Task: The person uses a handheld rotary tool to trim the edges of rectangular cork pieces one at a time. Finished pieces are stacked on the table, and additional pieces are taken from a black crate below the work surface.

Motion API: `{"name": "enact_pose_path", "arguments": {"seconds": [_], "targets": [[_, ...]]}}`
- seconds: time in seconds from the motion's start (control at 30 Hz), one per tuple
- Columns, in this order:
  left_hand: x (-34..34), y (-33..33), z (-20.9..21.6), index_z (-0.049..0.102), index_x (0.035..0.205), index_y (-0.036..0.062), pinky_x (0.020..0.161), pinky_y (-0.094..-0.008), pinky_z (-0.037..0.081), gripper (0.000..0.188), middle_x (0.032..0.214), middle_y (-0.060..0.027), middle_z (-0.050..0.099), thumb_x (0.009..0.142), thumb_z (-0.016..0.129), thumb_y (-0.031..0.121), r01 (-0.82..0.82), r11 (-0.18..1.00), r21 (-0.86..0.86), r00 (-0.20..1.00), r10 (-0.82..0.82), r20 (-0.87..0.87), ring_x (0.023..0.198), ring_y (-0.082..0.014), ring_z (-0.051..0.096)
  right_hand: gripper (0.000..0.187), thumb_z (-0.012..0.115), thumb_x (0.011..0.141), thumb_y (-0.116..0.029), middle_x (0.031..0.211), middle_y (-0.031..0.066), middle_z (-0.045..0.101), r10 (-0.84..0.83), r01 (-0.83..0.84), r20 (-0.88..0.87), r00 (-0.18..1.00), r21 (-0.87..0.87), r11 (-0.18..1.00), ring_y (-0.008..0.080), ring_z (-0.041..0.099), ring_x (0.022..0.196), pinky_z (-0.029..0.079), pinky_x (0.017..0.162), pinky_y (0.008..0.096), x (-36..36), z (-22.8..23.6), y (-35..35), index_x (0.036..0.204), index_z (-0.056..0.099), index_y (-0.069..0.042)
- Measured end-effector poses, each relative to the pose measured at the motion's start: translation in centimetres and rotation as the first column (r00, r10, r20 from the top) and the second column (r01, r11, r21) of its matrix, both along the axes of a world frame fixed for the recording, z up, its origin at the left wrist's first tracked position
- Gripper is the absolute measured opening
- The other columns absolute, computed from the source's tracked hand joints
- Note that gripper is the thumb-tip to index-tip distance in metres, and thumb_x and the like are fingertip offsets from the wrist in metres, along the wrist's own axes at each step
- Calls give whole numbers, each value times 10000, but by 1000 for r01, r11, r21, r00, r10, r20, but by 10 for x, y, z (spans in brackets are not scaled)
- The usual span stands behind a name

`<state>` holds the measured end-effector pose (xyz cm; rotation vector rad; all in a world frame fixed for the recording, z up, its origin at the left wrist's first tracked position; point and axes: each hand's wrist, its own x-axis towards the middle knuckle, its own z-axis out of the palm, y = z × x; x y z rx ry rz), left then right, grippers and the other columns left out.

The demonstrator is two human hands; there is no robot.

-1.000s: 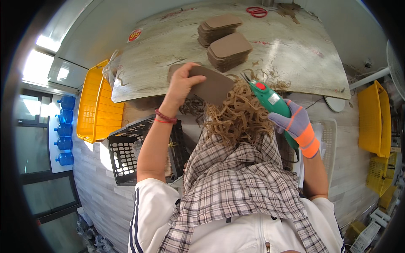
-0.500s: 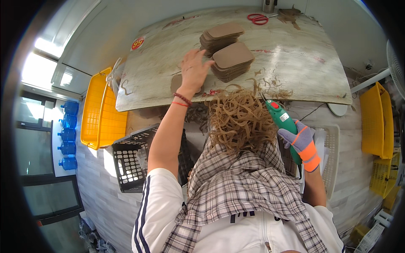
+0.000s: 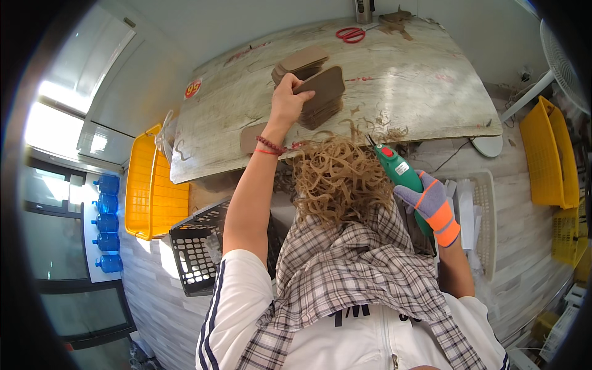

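Note:
My left hand (image 3: 288, 102) pinches the edge of a brown rounded-corner sheet (image 3: 325, 87), thumb on top. That sheet is tilted up over a stack of like sheets (image 3: 324, 113) on the table. Just behind stands a second stack (image 3: 302, 59). One more brown piece (image 3: 249, 138) lies by the table's near edge, partly hidden by my left wrist. In a grey and orange glove, my right hand (image 3: 425, 200) is wrapped round green electric scissors (image 3: 398, 165), their blades pointing up toward the table edge. Curly brown trimmings (image 3: 339, 179) heap on my checked apron (image 3: 351, 259).
Red-handled scissors (image 3: 351, 35) and a metal cylinder (image 3: 364, 11) are at the table's (image 3: 407, 80) far side. A black crate (image 3: 192, 246) and a yellow basket (image 3: 137, 185) stand left. To the right are a white basket (image 3: 487, 222), yellow crates (image 3: 546, 160) and a fan (image 3: 558, 58).
My left hand, open beside the stacks before, has closed on the front stack's top sheet and tilted it up. My right hand still holds the electric scissors; the whole view has shifted slightly.

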<state>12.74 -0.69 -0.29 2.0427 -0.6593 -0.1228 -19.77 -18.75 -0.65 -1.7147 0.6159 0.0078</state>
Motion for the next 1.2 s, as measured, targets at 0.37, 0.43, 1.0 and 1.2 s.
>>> {"name": "enact_pose_path", "arguments": {"seconds": [0.37, 0.43, 1.0, 1.2], "targets": [[-125, -70, 10, 539, 1177, 34, 973, -348, 493, 351, 1182, -85, 599, 848, 600, -72, -622, 31, -782, 600, -623, -502, 1100, -225, 577, 404, 786, 762, -262, 662, -9, 597, -164, 157, 196, 967, 50, 986, 31, 512, 544, 414, 486, 201, 11, 29, 8, 1003, 606, 8], [-133, -80, 6, 543, 1173, 34, 968, -347, 497, 341, 1174, -88, 602, 851, 600, -64, -663, -18, -749, 559, -677, -479, 1095, -226, 580, 389, 789, 761, -253, 651, -17, 582, -191, 183, 202, 961, 56, 981, 26, 500, 537, 402, 476, 200, 11, 29, 9, 991, 606, 2], [-175, -105, -4, 490, 1186, 49, 975, -364, 493, 331, 1185, -96, 576, 881, 555, -61, -710, 82, -699, 480, -670, -566, 1103, -238, 570, 376, 780, 773, -225, 720, -12, 618, -313, 289, 260, 914, 127, 949, 32, 525, 553, 420, 484, 198, 14, 38, 4, 1018, 599, -4], [-179, -97, -7, 466, 1199, 43, 1001, -386, 474, 350, 1223, -110, 552, 880, 546, -76, -655, 139, -743, 490, -670, -557, 1134, -249, 550, 358, 778, 777, -225, 713, -7, 618, -296, 286, 269, 916, 79, 955, 34, 521, 540, 416, 469, 199, 13, 47, -3, 991, 595, -5]]}}
